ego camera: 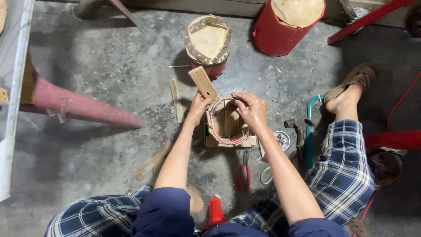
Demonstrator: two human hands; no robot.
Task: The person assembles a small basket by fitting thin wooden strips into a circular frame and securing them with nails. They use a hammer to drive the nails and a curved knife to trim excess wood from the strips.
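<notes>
On the floor (109,66) between my knees, my left hand (198,106) grips a wood slat (203,82) and my right hand (251,109) pinches the hoop (228,139) (red pliers (244,172) lie nearby).

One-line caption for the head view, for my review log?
Seated on a concrete floor, both hands, left and right, hold a small wooden frame ringed with wire, red pliers lying nearby.

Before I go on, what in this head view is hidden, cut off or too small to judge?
- Inside of the small wooden frame: partly covered by the left hand and right hand.
- What the right fingertips pinch at the wire ring: too small.
- Contents of the small dish: too small.
- Red cylinder: cut off by the top edge.
- Hammer handle: runs behind the right forearm.
</notes>
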